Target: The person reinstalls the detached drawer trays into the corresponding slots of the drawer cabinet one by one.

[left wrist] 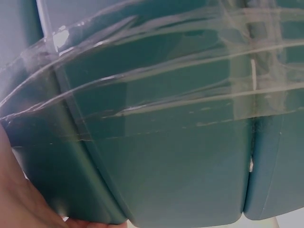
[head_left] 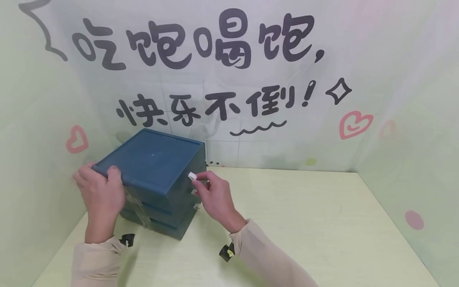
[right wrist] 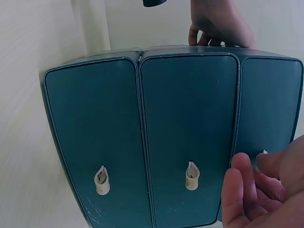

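A dark teal box of three stacked drawers stands on the table, its drawer fronts turned to the right. My left hand grips its near left top edge, thumb on the lid and fingers around the side. At the drawer fronts, my right hand pinches the top drawer's white pull loop between thumb and finger. Below hang the other white loops, on the middle drawer and bottom drawer. All three fronts sit flush. Clear tape bands the side facing me.
The pale table extends to the right of the drawers. A printed backdrop rises behind, with side walls left and right. Small black cameras sit at both wrists.
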Demonstrator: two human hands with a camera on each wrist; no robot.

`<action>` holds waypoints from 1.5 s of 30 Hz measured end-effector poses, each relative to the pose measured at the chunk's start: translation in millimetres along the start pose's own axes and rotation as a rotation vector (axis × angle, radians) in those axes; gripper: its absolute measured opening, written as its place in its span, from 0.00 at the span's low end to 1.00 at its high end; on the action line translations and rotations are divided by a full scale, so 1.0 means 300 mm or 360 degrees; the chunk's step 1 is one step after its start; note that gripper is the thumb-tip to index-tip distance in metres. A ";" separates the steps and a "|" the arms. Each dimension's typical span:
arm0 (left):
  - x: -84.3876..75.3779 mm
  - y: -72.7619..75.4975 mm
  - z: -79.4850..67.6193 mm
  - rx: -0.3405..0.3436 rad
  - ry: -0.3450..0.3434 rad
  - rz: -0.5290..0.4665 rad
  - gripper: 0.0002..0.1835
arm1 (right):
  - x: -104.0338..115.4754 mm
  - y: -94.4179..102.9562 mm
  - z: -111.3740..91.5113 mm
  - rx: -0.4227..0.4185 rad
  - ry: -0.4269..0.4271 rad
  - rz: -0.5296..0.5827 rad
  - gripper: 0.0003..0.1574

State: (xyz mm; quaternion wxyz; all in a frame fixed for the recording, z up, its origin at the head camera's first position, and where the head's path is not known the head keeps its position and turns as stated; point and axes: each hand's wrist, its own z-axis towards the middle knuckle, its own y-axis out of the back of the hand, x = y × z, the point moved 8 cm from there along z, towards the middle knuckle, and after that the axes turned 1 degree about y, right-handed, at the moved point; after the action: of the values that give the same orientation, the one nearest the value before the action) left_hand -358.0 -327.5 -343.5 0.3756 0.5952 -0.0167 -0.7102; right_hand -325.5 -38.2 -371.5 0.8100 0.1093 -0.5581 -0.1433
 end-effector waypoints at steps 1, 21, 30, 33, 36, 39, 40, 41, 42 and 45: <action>0.001 0.001 0.001 -0.0002 0.0000 0.0000 0.30 | 0.001 -0.001 0.000 -0.0001 0.0001 -0.0005 0.11; -0.009 -0.005 -0.002 0.0038 -0.0008 -0.0002 0.32 | -0.015 0.026 -0.002 0.0121 -0.0057 -0.0010 0.13; -0.025 0.024 -0.023 0.0034 0.0028 0.0059 0.35 | -0.064 0.117 -0.003 0.0120 -0.0058 -0.0188 0.14; -0.044 0.034 -0.025 0.0029 0.0007 0.0138 0.35 | -0.088 0.179 0.003 0.0057 -0.0090 -0.0233 0.14; -0.068 0.039 -0.026 0.0024 -0.0055 0.0186 0.35 | -0.105 0.248 0.011 -0.0025 -0.0092 -0.0282 0.14; -0.097 0.041 -0.025 0.0008 -0.0102 0.0195 0.36 | -0.116 0.323 0.020 -0.0092 -0.0082 -0.0350 0.16; -0.109 0.042 -0.025 0.0001 -0.0112 0.0195 0.36 | -0.119 0.349 0.025 -0.0112 -0.0074 -0.0387 0.17; -0.123 0.044 -0.025 -0.0012 -0.0121 0.0188 0.36 | -0.121 0.376 0.030 -0.0126 -0.0068 -0.0427 0.19; -0.139 0.048 -0.027 -0.0034 -0.0139 0.0174 0.36 | -0.124 0.403 0.034 -0.0139 -0.0069 -0.0468 0.20; -0.205 0.061 -0.036 -0.0096 -0.0207 0.0132 0.34 | -0.133 0.488 0.053 -0.0174 -0.0060 -0.0633 0.24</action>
State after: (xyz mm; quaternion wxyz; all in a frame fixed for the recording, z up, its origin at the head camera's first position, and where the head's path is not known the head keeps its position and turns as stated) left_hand -338.8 -302.0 -287.0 0.4206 0.5350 -0.0443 -0.7314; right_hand -337.8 112.7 -351.4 0.7599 0.1706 -0.5319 -0.3326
